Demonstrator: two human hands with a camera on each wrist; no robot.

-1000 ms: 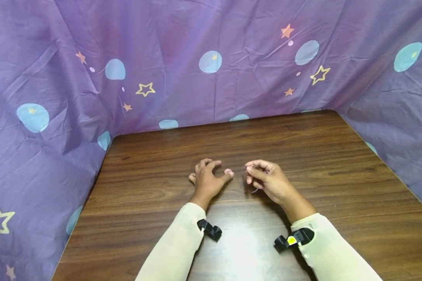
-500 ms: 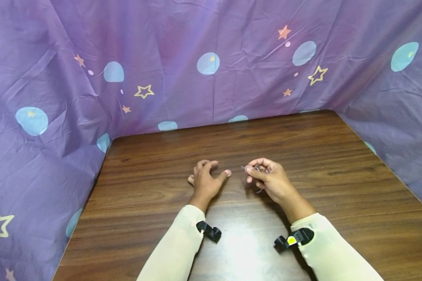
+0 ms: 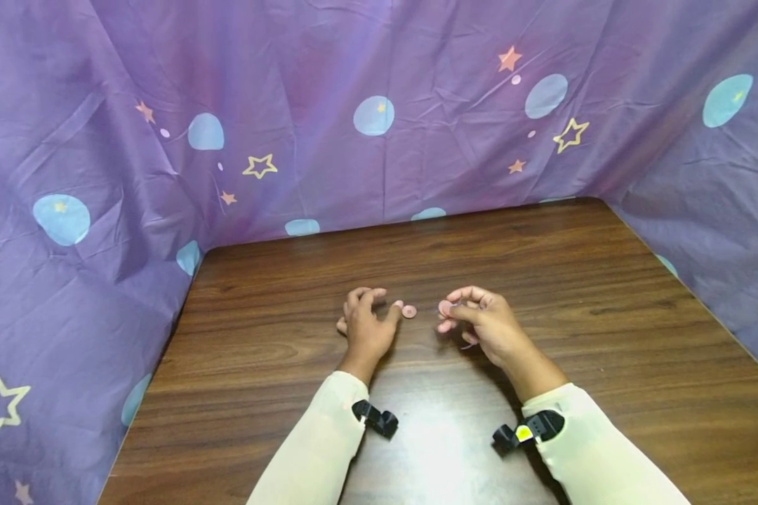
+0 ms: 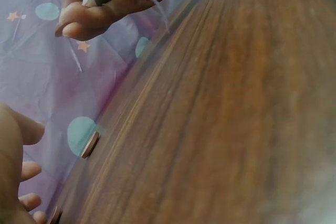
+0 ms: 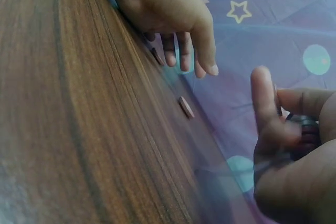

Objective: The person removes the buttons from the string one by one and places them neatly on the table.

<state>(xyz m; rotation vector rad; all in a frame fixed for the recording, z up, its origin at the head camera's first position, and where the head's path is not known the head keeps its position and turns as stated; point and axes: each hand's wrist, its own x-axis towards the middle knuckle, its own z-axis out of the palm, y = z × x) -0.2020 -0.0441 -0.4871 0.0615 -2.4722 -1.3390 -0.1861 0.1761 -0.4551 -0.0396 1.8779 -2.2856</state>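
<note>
A pink button point(image 3: 409, 311) with small holes lies flat on the wooden table point(image 3: 278, 414). Just left of it is my left hand point(image 3: 368, 326), fingers loosely bent and holding nothing, thumb tip right at the button's edge. My right hand point(image 3: 480, 315) pinches another pink button point(image 3: 445, 308) between thumb and fingers, raised over the table. Within that hand, in the right wrist view, sits a stack of dark green and dark red buttons point(image 5: 307, 137), partly hidden by the fingers. Pale thread point(image 4: 155, 7) trails from this hand in the left wrist view.
Beside the left fingers another button point(image 5: 157, 56) shows in the right wrist view. A purple curtain point(image 3: 316, 126) with stars and planets surrounds the table's back and sides. Each sleeve carries a black wrist camera point(image 3: 376, 417).
My left thumb has drawn back leftward, uncovering the pink button on the table. In my right hand, the pinched pink button has turned to face the head camera.
</note>
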